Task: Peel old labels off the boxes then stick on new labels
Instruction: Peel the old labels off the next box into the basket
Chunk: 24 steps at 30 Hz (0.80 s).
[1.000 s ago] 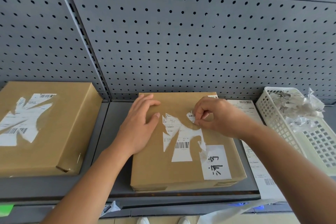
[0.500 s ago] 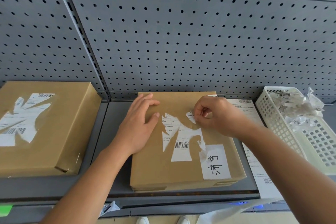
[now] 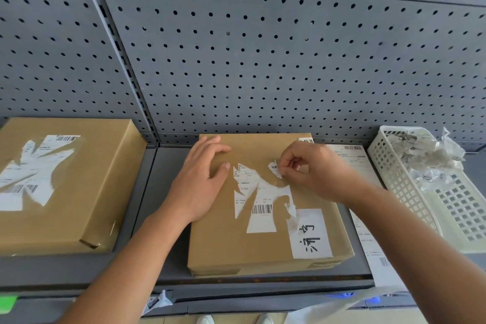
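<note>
Right hand (image 3: 313,168) pinches the torn white paper label (image 3: 263,192) on a flat brown cardboard box (image 3: 223,242).
Its grip clamps a lifted label corner, curled fingers partly hiding the pinch; left hand (image 3: 200,184) lies flat on the box, fingers straight.

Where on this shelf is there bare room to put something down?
The grey shelf strip between the left box and the middle box is bare, though the left forearm crosses its front. The middle box's front-left cardboard is bare too. Right of it is crowded: label sheet, then the basket of scraps.
</note>
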Each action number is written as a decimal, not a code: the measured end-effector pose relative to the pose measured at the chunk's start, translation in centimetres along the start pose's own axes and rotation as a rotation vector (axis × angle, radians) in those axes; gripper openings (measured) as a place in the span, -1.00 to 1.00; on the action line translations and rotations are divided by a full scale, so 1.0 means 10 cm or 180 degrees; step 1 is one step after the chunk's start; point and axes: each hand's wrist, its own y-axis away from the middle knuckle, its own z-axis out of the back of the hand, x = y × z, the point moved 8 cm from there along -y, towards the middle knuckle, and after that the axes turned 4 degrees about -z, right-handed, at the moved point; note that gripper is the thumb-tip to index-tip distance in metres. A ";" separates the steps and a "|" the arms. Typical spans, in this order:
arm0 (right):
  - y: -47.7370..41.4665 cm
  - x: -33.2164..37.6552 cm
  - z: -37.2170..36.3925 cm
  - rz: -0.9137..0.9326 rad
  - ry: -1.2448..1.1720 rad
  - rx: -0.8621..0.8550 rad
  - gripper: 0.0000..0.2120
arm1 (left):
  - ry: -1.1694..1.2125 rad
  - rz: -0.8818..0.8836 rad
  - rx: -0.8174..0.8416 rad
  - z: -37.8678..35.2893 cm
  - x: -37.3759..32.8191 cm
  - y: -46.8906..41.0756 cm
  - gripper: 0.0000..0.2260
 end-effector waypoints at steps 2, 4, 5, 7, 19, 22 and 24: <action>0.03 0.05 -0.03 0.0227 0.0149 0.0104 -0.94 | -0.0006 0.0001 0.0007 0.00 0.00 0.00 -0.73; 0.06 0.09 -0.08 0.0394 0.0435 0.0135 -0.94 | -0.0011 0.0001 0.0010 0.00 0.00 0.00 -0.73; 0.06 0.09 -0.10 0.0443 0.0569 0.0099 -0.94 | -0.0015 -0.0001 0.0012 0.00 0.00 0.00 -0.73; 0.07 0.12 -0.11 0.0521 0.0793 -0.0005 -0.95 | -0.0017 0.0003 0.0012 0.00 0.00 0.00 -0.73; 0.03 0.03 -0.06 0.0491 0.0824 -0.0236 -0.93 | -0.0014 -0.0008 -0.0006 0.00 -0.01 -0.01 -0.72; 0.06 0.06 -0.05 0.0440 0.0647 -0.0009 -0.96 | -0.0028 -0.0024 -0.0003 0.01 -0.01 0.00 -0.72; 0.05 0.05 -0.05 0.0384 0.0627 -0.0022 -0.96 | -0.0047 -0.0024 0.0005 0.01 -0.02 0.00 -0.72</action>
